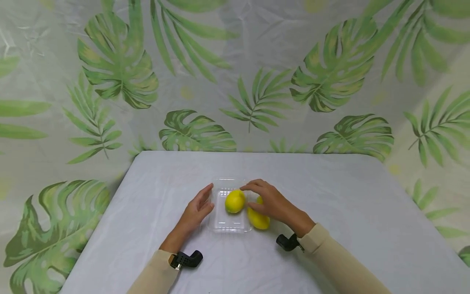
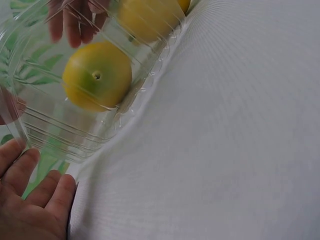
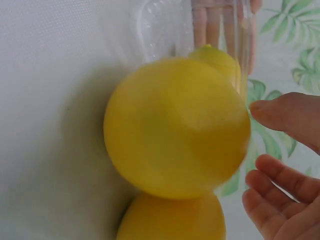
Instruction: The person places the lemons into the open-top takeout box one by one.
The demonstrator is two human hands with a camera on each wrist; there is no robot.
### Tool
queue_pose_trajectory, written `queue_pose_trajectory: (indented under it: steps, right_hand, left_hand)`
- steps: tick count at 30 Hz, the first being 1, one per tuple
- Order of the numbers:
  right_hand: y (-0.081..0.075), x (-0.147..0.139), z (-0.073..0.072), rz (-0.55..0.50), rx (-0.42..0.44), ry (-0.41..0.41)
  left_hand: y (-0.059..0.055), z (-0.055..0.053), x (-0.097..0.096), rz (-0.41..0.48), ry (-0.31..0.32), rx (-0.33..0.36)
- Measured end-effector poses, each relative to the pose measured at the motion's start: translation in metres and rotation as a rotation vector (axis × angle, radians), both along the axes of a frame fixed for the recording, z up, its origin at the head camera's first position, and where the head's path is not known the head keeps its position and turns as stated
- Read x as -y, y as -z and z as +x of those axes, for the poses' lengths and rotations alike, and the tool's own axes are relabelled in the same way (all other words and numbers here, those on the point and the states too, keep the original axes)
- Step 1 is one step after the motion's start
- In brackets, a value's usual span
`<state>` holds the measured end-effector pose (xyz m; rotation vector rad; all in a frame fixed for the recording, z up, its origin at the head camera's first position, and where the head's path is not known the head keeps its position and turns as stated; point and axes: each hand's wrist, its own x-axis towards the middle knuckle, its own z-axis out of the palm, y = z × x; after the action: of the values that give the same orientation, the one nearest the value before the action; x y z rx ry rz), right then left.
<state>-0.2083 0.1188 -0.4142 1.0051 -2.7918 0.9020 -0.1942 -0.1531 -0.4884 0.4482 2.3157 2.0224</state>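
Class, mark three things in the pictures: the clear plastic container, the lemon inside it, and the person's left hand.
Clear plastic container point(image 1: 227, 223): head view, bare base near the person.
Lemon point(image 1: 235, 201) inside it: head view, middle of its yellow skin.
Left hand point(image 1: 196, 211): head view, middle of the hand.

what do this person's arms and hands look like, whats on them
The left hand and right hand are bare, with no gloves. The left sleeve and right sleeve are plain, long and light beige. Each wrist wears a small black device with a rounded, protruding end, the left one and the right one. No cables show.
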Motion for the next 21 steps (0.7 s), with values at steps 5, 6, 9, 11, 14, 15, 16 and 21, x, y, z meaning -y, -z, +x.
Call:
queue_pose_trajectory:
  steps: [5, 6, 9, 11, 14, 15, 16, 21]
  right_hand:
    - [-0.004, -0.007, 0.0, 0.003, 0.017, 0.041]
    - [-0.005, -0.008, -0.001, 0.002, 0.019, 0.045]
    - [-0.006, -0.013, -0.001, -0.001, 0.024, 0.052]
    - [-0.006, -0.017, 0.0, -0.002, 0.028, 0.055]
    - [-0.005, -0.024, 0.002, -0.003, 0.034, 0.061]
    - [-0.004, -0.027, 0.003, -0.004, 0.037, 0.063]
    - [-0.004, -0.029, 0.004, -0.006, 0.038, 0.064]
    - [-0.002, -0.039, 0.007, -0.016, 0.041, 0.068]
  left_hand:
    - [0.002, -0.001, 0.001, 0.011, 0.01, -0.002]
    - [0.002, -0.001, 0.002, 0.017, 0.011, -0.002]
    - [0.001, -0.001, 0.002, 0.031, 0.012, -0.006]
    - [0.001, -0.001, 0.002, 0.03, 0.013, -0.003]
    - [0.0, -0.001, 0.002, 0.025, 0.011, 0.009]
    - [0.001, -0.001, 0.001, 0.022, 0.01, 0.012]
    - [0.001, -0.001, 0.001, 0.021, 0.011, 0.014]
    - [0.001, -0.001, 0.001, 0.021, 0.012, 0.003]
